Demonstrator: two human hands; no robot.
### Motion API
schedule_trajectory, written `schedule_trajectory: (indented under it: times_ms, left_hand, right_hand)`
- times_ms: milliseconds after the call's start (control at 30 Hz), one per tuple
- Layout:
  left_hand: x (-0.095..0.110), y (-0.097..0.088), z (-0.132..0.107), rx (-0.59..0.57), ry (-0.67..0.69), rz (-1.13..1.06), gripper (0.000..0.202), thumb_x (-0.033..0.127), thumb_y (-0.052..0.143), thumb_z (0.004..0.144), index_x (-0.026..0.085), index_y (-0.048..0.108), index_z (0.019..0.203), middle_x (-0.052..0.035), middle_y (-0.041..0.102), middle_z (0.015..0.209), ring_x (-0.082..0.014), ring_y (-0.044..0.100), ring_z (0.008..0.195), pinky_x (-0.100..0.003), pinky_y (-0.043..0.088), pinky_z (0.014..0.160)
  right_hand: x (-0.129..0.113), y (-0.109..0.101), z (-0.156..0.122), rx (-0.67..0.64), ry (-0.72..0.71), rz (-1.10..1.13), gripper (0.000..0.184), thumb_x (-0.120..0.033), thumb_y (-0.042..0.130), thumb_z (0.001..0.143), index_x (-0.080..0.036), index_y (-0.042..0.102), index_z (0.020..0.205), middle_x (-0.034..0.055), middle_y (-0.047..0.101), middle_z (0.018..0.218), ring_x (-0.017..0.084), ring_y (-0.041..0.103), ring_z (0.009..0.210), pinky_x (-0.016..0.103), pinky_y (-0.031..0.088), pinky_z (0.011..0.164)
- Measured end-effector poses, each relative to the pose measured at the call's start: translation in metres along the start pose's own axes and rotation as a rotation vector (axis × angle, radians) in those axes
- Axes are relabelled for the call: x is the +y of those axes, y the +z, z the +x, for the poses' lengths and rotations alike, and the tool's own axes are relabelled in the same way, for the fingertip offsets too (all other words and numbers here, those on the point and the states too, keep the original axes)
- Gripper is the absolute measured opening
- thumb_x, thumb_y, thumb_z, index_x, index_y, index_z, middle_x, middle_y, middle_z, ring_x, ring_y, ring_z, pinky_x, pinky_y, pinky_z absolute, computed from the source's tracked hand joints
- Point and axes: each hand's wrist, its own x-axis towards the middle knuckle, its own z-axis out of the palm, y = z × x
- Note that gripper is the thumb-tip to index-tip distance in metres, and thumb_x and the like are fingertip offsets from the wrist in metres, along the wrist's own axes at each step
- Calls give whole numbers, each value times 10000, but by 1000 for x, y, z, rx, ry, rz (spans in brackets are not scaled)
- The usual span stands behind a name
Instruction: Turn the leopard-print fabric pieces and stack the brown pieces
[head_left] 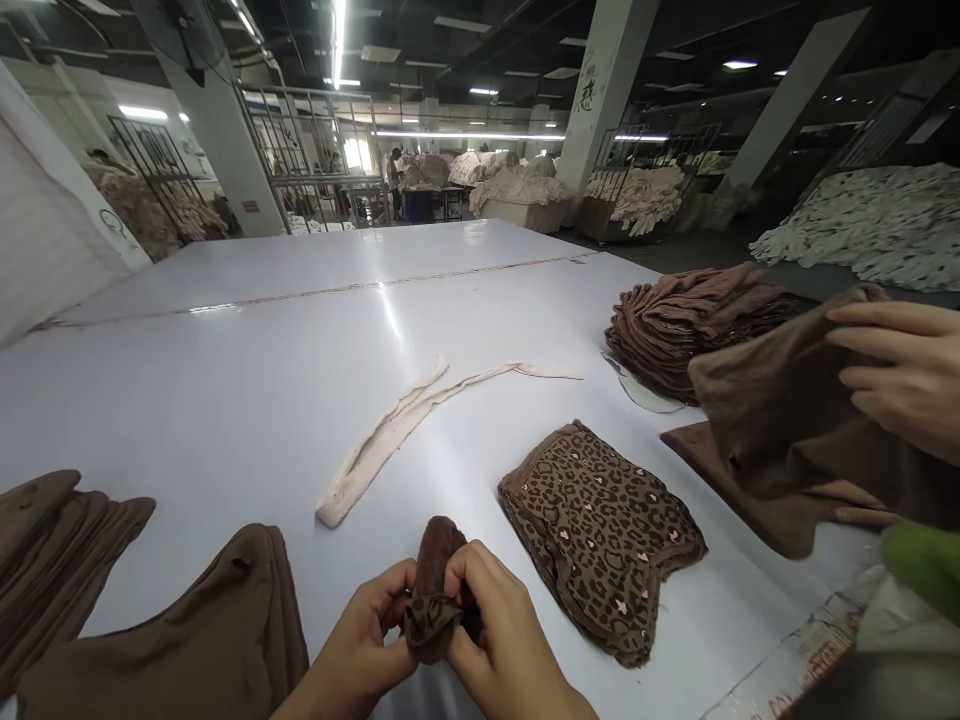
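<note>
Both my hands grip one small brown fabric piece (439, 560), bunched up and partly turned so a bit of leopard print shows at its lower end. My left hand (364, 640) pinches its left side. My right hand (506, 635) is closed on its right side, thumb and fingers around the cloth. Just right of my hands lies a stack of leopard-print fabric pieces (600, 535) with pink spots and brown edges. To the left are stacked plain brown pieces (202, 620), with another brown stack (56, 570) beyond them at the frame edge.
A pale cloth strip (390, 445) lies on the white table (247, 400). At the right, another person's hand (907, 370) lifts a brown fabric piece (787, 385) near a fanned brown pile (690, 320). Clear tape with red print (817, 650) runs along the near right edge.
</note>
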Motion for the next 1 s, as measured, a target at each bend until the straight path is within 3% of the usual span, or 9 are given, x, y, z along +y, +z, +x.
schedule_trajectory:
  times_ms: [100,233,300,400,600,700,800,867,1000]
  left_hand:
    - [-4,-1,-1,102,17,51,280,436,606,758,170,523,785,6,449,680,-135,429,662,-233,375,647]
    - [-4,-10,-3,-28,15,-32,317,483,540,804,170,510,840,25,431,655,-102,399,575,-235,377,622]
    - [-3,-11,-3,-44,-32,-62,314,466,585,784,165,510,825,24,433,650,-95,384,568,-219,367,581]
    - [-4,-5,-3,31,-87,-85,331,430,691,698,155,522,769,22,441,648,-89,359,569,-188,314,499]
    - [-7,4,-4,150,7,-114,267,370,702,675,150,560,731,6,487,688,-135,442,677,-236,390,640]
    - [-7,-1,-6,123,-40,-68,246,331,699,686,155,528,704,26,439,658,-113,399,640,-217,364,614]
    - [-10,-7,-7,100,-63,-84,272,329,700,697,159,488,705,40,399,639,-97,367,619,-198,341,584]
    - [-13,-11,-7,51,-69,-98,287,343,700,705,162,478,716,42,408,634,-90,378,596,-193,345,565]
    - [-16,-19,-8,-140,-31,-136,324,453,628,761,153,508,781,8,514,645,-95,457,536,-210,380,534]
  right_hand:
    - [3,9,-1,39,15,-34,191,-71,434,689,-211,366,799,18,435,771,178,425,688,285,313,602]
    - [6,11,-1,27,20,3,147,-108,423,731,-216,354,801,16,432,777,177,433,696,278,323,594]
    - [4,7,1,-15,28,36,149,-103,433,727,-218,360,788,3,433,768,159,434,682,259,328,577]
    - [-2,-3,4,-120,34,79,172,-72,467,713,-216,391,768,-23,448,751,123,432,642,225,329,550]
    - [-10,-21,10,-307,126,214,221,-37,506,682,-201,495,830,-17,501,830,126,460,743,232,368,652]
    - [-6,-22,11,-355,161,299,60,-153,482,804,-192,522,824,-1,530,842,132,500,772,237,407,683]
    - [-1,-18,9,-358,206,331,107,-259,470,863,-182,528,815,-1,532,784,127,507,727,231,414,642]
    - [1,-13,7,-323,222,297,44,-216,538,805,-182,514,791,-10,515,759,120,484,698,221,392,608]
    - [3,-4,3,-249,173,191,151,-89,527,672,-198,427,702,-24,481,721,116,454,654,220,348,565]
